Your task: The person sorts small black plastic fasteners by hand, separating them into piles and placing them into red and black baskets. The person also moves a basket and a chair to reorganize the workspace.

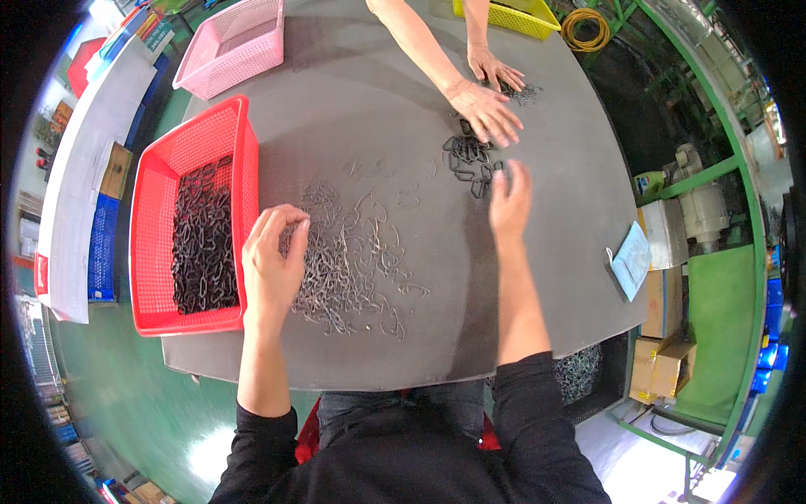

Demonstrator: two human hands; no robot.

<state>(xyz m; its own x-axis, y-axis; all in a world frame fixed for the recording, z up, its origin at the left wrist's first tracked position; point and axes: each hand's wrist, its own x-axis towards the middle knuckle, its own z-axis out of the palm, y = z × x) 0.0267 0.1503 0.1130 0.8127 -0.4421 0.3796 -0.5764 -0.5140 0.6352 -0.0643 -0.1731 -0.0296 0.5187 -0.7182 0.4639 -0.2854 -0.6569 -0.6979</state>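
My left hand (275, 256) is above the table beside the red basket, thumb and fingers drawn together; whatever may be between the fingertips is too small to make out. Just right of it lies a loose pile of thin, bent wire pieces (336, 269), dull grey. My right hand (510, 206) reaches forward to the near edge of a small group of black oval metal links (466, 158). Its thumb and fingers are apart, slightly blurred, and I see nothing held in them.
Black links (204, 244) fill part of the red basket (252, 168). Across the table a co-worker's hands (487, 109) spread over links and a small dark heap (525, 94). A pink basket (235, 55), a yellow basket (520, 18) and a blue face mask (631, 260) sit near the edges.
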